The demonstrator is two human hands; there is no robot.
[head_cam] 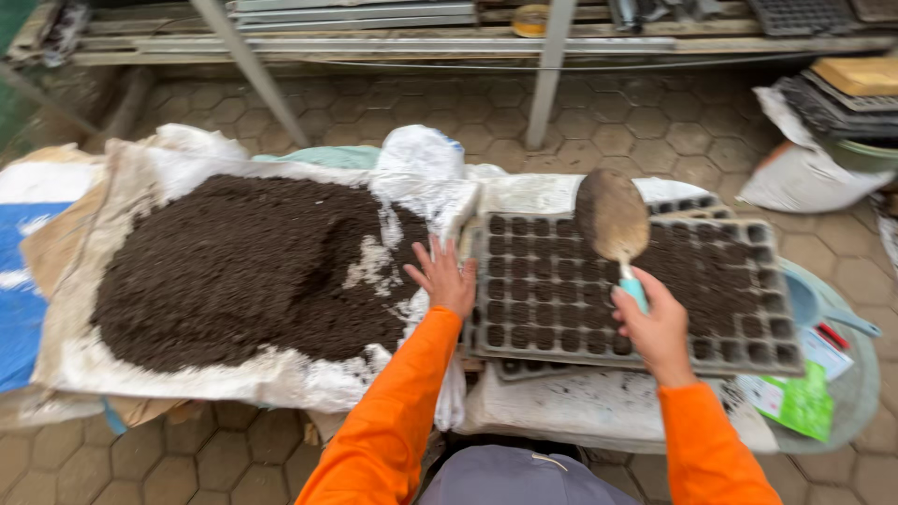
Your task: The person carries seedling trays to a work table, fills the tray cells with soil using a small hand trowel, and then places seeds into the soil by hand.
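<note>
My right hand [655, 327] grips the teal handle of a small trowel [613, 220], whose soiled blade points up and away over a grey seed tray [486, 281]. The tray's cells hold dark soil, with a looser heap toward its right half. My left hand [444, 279] rests open, fingers spread, on the tray's left edge beside white sacking. Both arms wear orange sleeves. A broad pile of dark soil [243, 271] lies on white sacking [140, 374] to the left.
Green and white seed packets [795, 397] lie at the tray's right front corner, near a blue scoop [823, 309]. Stacked trays [837, 103] and a white bag [795, 178] sit at the far right. Metal bench legs [547, 75] stand behind on hexagonal paving.
</note>
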